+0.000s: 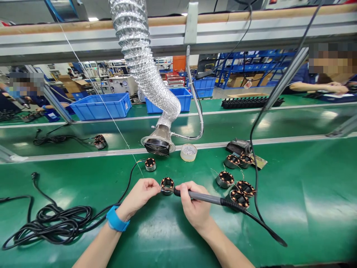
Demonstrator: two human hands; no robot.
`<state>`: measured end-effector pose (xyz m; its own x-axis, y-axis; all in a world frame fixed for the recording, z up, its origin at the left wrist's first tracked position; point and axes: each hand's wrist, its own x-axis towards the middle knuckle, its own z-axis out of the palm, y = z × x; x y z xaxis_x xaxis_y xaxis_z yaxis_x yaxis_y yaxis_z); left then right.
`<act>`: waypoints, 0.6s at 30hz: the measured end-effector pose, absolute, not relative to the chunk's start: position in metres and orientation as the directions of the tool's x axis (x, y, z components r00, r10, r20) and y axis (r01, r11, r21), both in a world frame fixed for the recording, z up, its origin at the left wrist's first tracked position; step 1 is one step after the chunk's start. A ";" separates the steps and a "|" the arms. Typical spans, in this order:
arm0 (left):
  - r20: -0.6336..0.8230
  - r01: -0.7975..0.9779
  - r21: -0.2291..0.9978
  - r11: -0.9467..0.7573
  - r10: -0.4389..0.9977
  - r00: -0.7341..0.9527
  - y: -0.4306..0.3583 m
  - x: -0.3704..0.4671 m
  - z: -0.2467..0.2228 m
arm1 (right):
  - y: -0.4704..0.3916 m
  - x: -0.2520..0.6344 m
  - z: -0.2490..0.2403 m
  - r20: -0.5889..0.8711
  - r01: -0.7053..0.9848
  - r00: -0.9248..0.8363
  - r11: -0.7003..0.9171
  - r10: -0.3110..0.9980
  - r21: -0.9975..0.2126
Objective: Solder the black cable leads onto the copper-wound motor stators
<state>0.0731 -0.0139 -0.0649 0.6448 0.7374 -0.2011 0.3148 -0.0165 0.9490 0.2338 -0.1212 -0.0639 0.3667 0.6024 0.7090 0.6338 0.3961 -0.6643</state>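
Note:
My right hand (195, 206) grips a grey-handled soldering iron (208, 197), its tip at the near side of a motor stator (167, 185) with copper windings. On the other side of that stator, my left hand (142, 195), wearing a blue wristband (117, 219), is closed in a pinch. A thin solder wire (111, 115) runs down from the upper left into it; the end at the fingertips is too small to make out clearly. Just behind stands another stator (150, 164) with a cable attached. Several more stators (225, 179) sit to the right, some with loose wire ends.
A foil exhaust duct (136, 48) hangs over the bench, its fan hood (158, 143) behind the stators. A tape roll (189, 152) and an iron stand (239, 146) are nearby. Coiled black cable (64, 223) lies left. The iron's cord (252, 130) hangs at right. Co-workers sit beyond.

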 end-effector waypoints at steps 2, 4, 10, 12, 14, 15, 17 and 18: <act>-0.199 0.315 0.949 -0.019 0.738 0.645 -0.013 0.073 -0.065 | -0.121 0.233 -0.065 0.712 0.632 0.349 0.408 0.609 -0.659; -0.204 0.319 0.948 -0.015 0.740 0.641 -0.013 0.074 -0.064 | -0.120 0.233 -0.067 0.708 0.624 0.340 0.415 0.619 -0.662; -0.212 0.327 0.945 -0.008 0.747 0.630 -0.015 0.074 -0.062 | -0.118 0.232 -0.071 0.696 0.622 0.325 0.409 0.641 -0.667; -0.210 0.325 0.946 -0.009 0.748 0.630 -0.015 0.074 -0.061 | -0.118 0.232 -0.072 0.692 0.624 0.327 0.403 0.643 -0.670; -0.211 0.327 0.945 -0.008 0.749 0.628 -0.015 0.074 -0.060 | -0.118 0.232 -0.071 0.690 0.623 0.330 0.401 0.644 -0.672; -0.214 0.329 0.944 -0.007 0.749 0.628 -0.015 0.074 -0.060 | -0.118 0.232 -0.071 0.689 0.620 0.331 0.402 0.645 -0.674; -0.218 0.332 0.943 -0.005 0.745 0.631 -0.015 0.074 -0.060 | -0.118 0.232 -0.070 0.693 0.613 0.335 0.411 0.639 -0.675; -0.218 0.331 0.944 -0.006 0.742 0.634 -0.014 0.074 -0.061 | -0.118 0.232 -0.069 0.696 0.610 0.341 0.415 0.632 -0.675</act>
<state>0.0742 -0.0145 -0.0608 0.6335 0.7424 -0.2177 0.3313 -0.0060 0.9435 0.2318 -0.1179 -0.0691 0.3411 0.6317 0.6961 0.6100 0.4147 -0.6752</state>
